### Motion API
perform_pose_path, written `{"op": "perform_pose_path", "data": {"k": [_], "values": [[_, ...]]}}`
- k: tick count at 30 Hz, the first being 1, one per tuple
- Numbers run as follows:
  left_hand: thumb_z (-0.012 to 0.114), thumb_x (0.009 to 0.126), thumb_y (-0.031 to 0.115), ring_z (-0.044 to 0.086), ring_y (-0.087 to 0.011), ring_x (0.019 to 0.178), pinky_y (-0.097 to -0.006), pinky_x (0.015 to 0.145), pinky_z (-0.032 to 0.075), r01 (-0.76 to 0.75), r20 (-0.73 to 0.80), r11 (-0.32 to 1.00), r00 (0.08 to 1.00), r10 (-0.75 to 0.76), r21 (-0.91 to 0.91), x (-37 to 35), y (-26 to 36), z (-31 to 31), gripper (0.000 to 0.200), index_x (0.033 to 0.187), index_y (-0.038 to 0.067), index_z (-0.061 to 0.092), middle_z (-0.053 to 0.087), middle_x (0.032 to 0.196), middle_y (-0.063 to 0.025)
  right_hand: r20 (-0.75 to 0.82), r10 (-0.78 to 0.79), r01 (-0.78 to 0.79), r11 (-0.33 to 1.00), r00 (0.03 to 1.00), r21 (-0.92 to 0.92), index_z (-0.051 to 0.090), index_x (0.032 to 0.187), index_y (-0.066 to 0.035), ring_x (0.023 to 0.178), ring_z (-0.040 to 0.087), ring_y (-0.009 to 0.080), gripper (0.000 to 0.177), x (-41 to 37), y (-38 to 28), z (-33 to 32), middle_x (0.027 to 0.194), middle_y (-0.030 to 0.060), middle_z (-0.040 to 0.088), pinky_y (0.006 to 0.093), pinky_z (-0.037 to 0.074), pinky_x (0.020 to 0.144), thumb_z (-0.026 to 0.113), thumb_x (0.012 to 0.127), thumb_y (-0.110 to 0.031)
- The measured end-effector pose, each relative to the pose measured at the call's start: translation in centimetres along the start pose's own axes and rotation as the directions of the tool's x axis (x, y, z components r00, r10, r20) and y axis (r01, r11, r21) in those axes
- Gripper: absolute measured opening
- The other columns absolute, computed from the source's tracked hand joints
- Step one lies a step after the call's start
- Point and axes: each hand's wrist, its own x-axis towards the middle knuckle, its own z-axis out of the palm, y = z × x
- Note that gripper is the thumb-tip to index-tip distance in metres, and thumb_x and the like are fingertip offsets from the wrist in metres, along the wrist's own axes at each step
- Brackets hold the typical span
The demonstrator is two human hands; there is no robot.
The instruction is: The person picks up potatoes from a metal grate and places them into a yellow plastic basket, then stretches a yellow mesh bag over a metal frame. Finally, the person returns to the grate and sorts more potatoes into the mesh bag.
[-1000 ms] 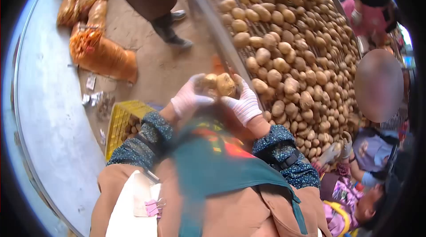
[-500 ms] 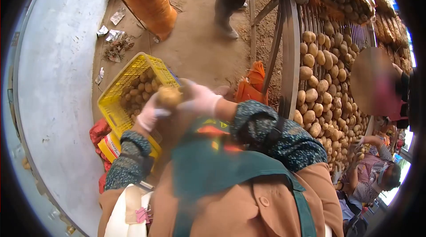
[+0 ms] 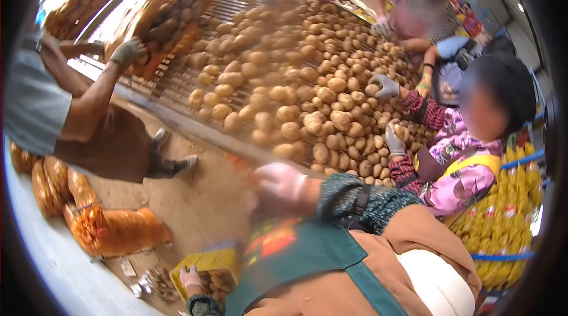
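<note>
My left hand [image 3: 190,280], in a pale glove, is low beside the yellow crate [image 3: 208,261], its fingertips a little apart and overlapping the crate's near wall. Potatoes [image 3: 218,283] lie inside the crate. Farther right, my right hand [image 3: 281,181] reaches out in front of the sorting table's metal edge [image 3: 222,137]. Motion smears its gloved fingers. Many loose potatoes [image 3: 340,119] cover the slatted table just beyond it.
At left, a person in a grey shirt [image 3: 41,100] grips a mesh sack of potatoes [image 3: 171,17] on the table. Other workers, one in a pink patterned top [image 3: 464,165], handle potatoes opposite. Orange sacks [image 3: 127,232] lie on the floor; yellow net bags [image 3: 503,215] hang at right.
The view has swung toward the sorting table. My hands, together over the crate on a potato before, are now apart: left by the crate, right out toward the table.
</note>
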Motion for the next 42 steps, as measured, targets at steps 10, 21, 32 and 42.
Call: {"op": "perform_pose_path", "data": {"k": [10,21,32,42], "values": [[0.070,0.089,0.014,0.066,-0.0234,0.097,-0.0340,0.087,0.051,-0.914,0.168,0.376,0.350,0.921,-0.155,3.1,38.0,8.2,0.039,0.124,-0.002,0.062,0.068,0.110,-0.0157,-0.563,0.230,-0.514,0.748,0.794,-0.419,0.059,0.126,-0.007,0.124,0.049,0.0341,0.052,-18.2,8.0,-2.9,0.130,0.0141,0.058,0.0470,0.038,0.107,0.068,0.084,-0.034],[0.069,0.083,0.016,0.062,-0.0376,0.104,-0.0424,0.091,0.050,-0.976,0.274,0.108,0.052,0.960,-0.190,0.2,61.4,18.1,0.035,0.116,0.004,0.065,0.065,0.112,-0.0189,-0.609,0.312,-0.574,0.764,0.729,-0.295,0.063,0.118,-0.008,0.114,0.053,0.0322,0.043,-17.9,7.4,-5.4,0.120,0.0114,0.063,0.0452,0.040,0.103,0.067,0.084,-0.033],[0.076,0.077,0.023,0.056,-0.0314,0.112,-0.0446,0.094,0.044,-0.951,0.602,-0.307,-0.221,0.767,0.042,0.3,72.5,24.5,0.060,0.131,0.012,0.053,0.059,0.117,-0.0102,-0.608,0.418,-0.695,0.638,0.675,-0.333,0.064,0.112,-0.007,0.106,0.052,0.0348,0.036,-16.3,4.2,-6.8,0.111,0.0130,0.061,0.0473,0.042,0.098,0.067,0.081,-0.025],[0.078,0.081,0.023,0.064,-0.0231,0.098,-0.0334,0.086,0.052,-0.603,0.690,0.670,0.256,0.677,-0.434,-0.9,71.2,14.9,0.059,0.130,-0.001,0.056,0.066,0.110,-0.0124,-0.680,0.348,-0.541,0.837,0.645,-0.084,0.068,0.103,-0.005,0.094,0.063,0.0358,0.023,-2.4,3.6,-17.6,0.100,0.0141,0.068,0.0429,0.052,0.087,0.070,0.081,-0.009]]}}
